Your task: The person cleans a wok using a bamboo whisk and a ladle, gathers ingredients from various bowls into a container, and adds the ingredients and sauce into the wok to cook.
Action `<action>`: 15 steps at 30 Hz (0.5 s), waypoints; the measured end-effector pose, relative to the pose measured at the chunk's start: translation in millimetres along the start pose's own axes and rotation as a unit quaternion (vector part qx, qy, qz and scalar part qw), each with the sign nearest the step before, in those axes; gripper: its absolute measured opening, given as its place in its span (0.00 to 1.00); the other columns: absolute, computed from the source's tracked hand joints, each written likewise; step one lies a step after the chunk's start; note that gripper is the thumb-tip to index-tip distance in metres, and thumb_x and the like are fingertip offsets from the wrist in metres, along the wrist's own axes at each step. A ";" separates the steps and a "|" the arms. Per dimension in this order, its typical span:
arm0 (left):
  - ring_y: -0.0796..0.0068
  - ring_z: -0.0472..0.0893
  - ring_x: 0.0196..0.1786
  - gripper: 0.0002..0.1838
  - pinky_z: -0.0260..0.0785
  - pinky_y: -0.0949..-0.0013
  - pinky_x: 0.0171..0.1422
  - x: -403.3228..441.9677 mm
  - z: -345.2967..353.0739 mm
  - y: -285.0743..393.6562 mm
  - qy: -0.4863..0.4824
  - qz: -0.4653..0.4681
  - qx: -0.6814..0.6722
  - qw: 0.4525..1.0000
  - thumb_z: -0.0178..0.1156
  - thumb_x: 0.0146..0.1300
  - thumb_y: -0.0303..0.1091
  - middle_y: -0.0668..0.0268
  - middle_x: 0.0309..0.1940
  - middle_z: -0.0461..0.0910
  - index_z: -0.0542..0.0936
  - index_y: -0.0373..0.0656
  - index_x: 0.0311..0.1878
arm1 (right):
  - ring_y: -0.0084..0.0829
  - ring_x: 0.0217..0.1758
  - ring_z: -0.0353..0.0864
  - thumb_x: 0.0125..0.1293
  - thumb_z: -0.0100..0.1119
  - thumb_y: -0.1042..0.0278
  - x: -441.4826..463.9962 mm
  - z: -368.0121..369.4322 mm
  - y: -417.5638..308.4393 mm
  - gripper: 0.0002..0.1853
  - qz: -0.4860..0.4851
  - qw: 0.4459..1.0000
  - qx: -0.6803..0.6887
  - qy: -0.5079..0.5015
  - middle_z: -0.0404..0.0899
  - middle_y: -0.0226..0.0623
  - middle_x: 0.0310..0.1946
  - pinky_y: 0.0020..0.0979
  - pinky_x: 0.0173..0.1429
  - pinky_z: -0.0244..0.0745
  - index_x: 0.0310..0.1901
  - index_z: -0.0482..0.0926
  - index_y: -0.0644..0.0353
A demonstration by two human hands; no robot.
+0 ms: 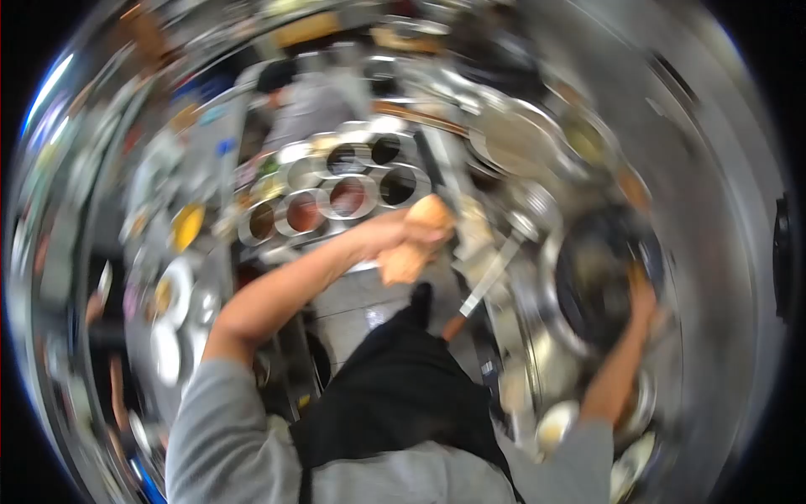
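An orange cloth (403, 262) is bunched in my left hand (410, 233), whose fingers are wrapped round it, in front of a group of round metal containers (304, 214). On the right, my right hand (645, 304) reaches the near right side of a large dark wok (592, 269). Motion blur smears its fingers, and an orange-brown patch at their tips cannot be made out. Between the two hands lies a long-handled ladle (495, 273), its handle pointing toward my body.
Plates (168, 353) and a yellow bowl (188, 225) stand on the left counter. Beyond the containers is another person (315, 105) in grey. Large round pans (514, 139) sit at the upper right, and a small bowl (556, 427) is at the lower right.
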State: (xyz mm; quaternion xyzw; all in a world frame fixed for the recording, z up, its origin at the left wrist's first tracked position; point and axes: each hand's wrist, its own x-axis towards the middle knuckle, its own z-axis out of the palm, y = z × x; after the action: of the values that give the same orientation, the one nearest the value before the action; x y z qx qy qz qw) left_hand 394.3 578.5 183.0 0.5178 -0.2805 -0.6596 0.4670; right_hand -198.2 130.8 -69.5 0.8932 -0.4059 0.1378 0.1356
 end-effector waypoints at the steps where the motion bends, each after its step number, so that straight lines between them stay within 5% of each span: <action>1: 0.71 0.80 0.41 0.26 0.76 0.66 0.44 18.5 15.2 -30.7 -0.013 -0.043 -0.021 0.999 0.70 0.57 0.43 0.65 0.41 0.79 0.75 0.40 0.54 | 0.52 0.51 0.81 0.69 0.44 0.39 31.9 -70.9 -66.2 0.30 0.214 0.970 0.062 -0.100 0.81 0.52 0.50 0.48 0.53 0.74 0.55 0.79 0.57; 2: 0.71 0.80 0.40 0.27 0.75 0.68 0.44 33.6 29.3 -56.9 -0.023 -0.066 -0.025 0.997 0.70 0.57 0.43 0.65 0.41 0.79 0.74 0.41 0.55 | 0.52 0.52 0.81 0.69 0.44 0.38 66.1 -151.3 -140.3 0.30 0.382 0.905 0.067 -0.174 0.81 0.53 0.49 0.49 0.54 0.74 0.51 0.82 0.56; 4: 0.71 0.81 0.42 0.30 0.75 0.67 0.48 52.2 54.9 -87.5 -0.076 -0.117 -0.006 0.990 0.70 0.58 0.44 0.64 0.43 0.80 0.74 0.39 0.59 | 0.53 0.55 0.79 0.67 0.45 0.49 76.2 -159.6 -186.6 0.25 0.404 0.895 0.099 -0.161 0.80 0.53 0.50 0.49 0.58 0.73 0.49 0.82 0.61; 7: 0.71 0.81 0.48 0.32 0.73 0.67 0.55 71.8 68.7 -112.6 -0.084 -0.128 0.065 0.986 0.70 0.58 0.46 0.61 0.48 0.81 0.74 0.37 0.59 | 0.54 0.34 0.84 0.61 0.49 0.61 54.5 -154.3 -227.8 0.17 0.256 0.953 0.030 -0.161 0.83 0.56 0.32 0.49 0.41 0.80 0.34 0.84 0.63; 10: 0.71 0.82 0.40 0.29 0.76 0.68 0.44 82.2 72.1 -105.1 -0.071 -0.160 0.055 0.983 0.67 0.61 0.48 0.61 0.43 0.81 0.74 0.37 0.58 | 0.51 0.34 0.85 0.62 0.52 0.63 -0.5 -225.3 -263.6 0.13 0.167 0.964 0.012 -0.206 0.82 0.53 0.33 0.47 0.41 0.80 0.37 0.83 0.61; 13: 0.71 0.82 0.35 0.25 0.76 0.69 0.37 112.5 92.0 -101.2 -0.026 -0.136 0.015 0.990 0.63 0.65 0.51 0.62 0.38 0.81 0.76 0.38 0.52 | 0.48 0.35 0.86 0.62 0.52 0.67 -33.6 -225.1 -221.0 0.11 0.213 0.926 -0.075 -0.303 0.83 0.50 0.37 0.43 0.41 0.81 0.41 0.82 0.60; 15: 0.72 0.82 0.35 0.27 0.76 0.68 0.37 150.8 111.7 -105.6 -0.004 -0.135 0.013 0.991 0.60 0.66 0.55 0.62 0.40 0.80 0.75 0.39 0.54 | 0.45 0.38 0.87 0.62 0.52 0.68 -20.3 -202.3 -163.4 0.11 0.311 0.906 -0.099 -0.270 0.84 0.49 0.35 0.41 0.43 0.82 0.36 0.84 0.61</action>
State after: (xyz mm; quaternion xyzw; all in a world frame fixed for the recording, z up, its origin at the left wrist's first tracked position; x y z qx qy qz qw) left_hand 250.2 472.0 63.5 0.5547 -0.2180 -0.7149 0.3655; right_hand -113.9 320.0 89.1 0.7068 -0.6955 -0.1147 0.0588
